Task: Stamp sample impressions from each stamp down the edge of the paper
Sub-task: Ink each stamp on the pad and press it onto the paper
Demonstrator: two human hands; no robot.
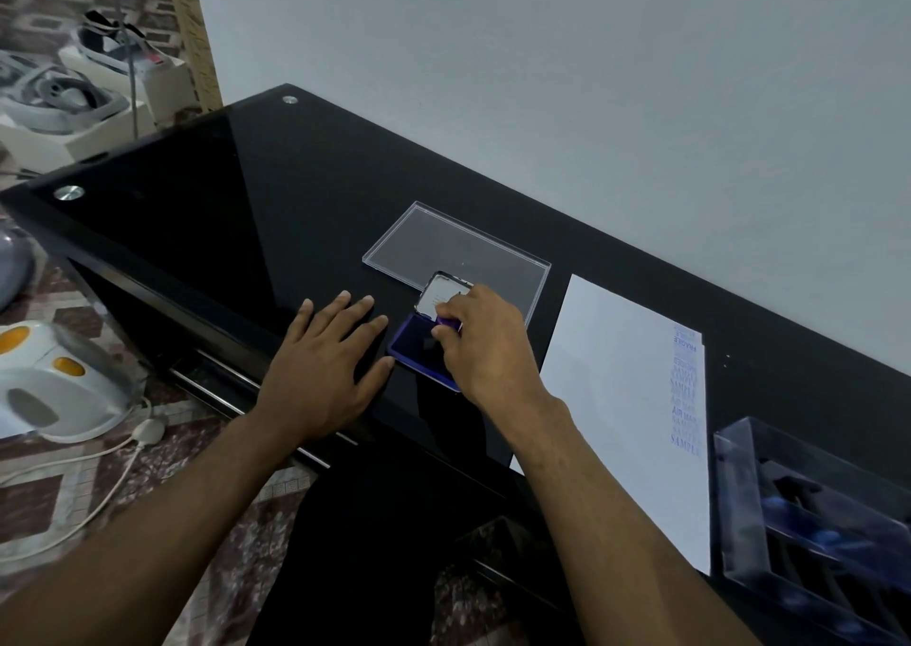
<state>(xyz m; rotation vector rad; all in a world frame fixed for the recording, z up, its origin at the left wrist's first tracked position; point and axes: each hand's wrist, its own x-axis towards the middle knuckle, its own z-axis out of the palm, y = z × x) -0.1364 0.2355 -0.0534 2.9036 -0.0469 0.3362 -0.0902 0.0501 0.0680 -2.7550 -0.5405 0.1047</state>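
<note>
My right hand (485,345) pinches a small purple stamp (449,323) and holds it down on the blue ink pad (416,350), whose silver lid (438,293) stands open behind it. To the pad's left, my left hand (325,364) lies flat on the black glass table (197,211) with its fingers spread, the thumb tip touching the pad's edge. A white sheet of paper (616,399) lies to the right; blue stamped words (686,389) run down its right edge.
A clear plastic lid (443,241) lies flat behind the ink pad. A clear stamp box (813,522) with several blue-handled stamps sits at the table's right front. A wall runs along the table's far side. An iron and cable lie on the floor at left.
</note>
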